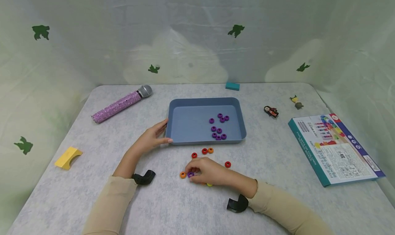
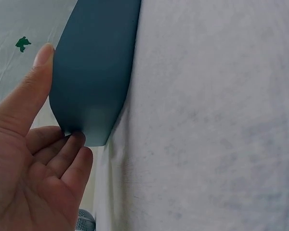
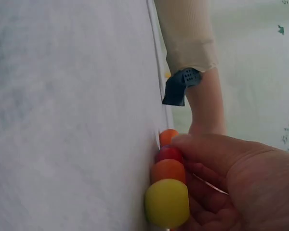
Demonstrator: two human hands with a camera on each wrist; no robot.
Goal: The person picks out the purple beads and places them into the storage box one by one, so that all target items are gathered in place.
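Note:
My left hand (image 1: 150, 137) holds the near left corner of a shallow blue-grey tray (image 1: 191, 142), the thumb at its rim and the fingers against its outer side. In the left wrist view the tray's dark blue wall (image 2: 96, 72) stands beside the thumb. Several purple beads (image 1: 219, 130) lie in the tray's right half. In front of it, my right hand (image 1: 210, 171) pinches a purple bead (image 1: 190, 174) between thumb and fingers, low over the table. An orange bead (image 1: 183, 175) sits just left of it. A yellow bead (image 3: 167, 203) lies by the right hand, which partly hides it from above.
Red beads (image 1: 227, 164) and another orange bead (image 1: 210, 150) lie near the tray's front. A glittery microphone (image 1: 118, 106) and a yellow arch block (image 1: 68, 158) are at left. A teal block (image 1: 232, 86), two small figures (image 1: 271, 111) and a flat printed box (image 1: 336, 149) stand back and right.

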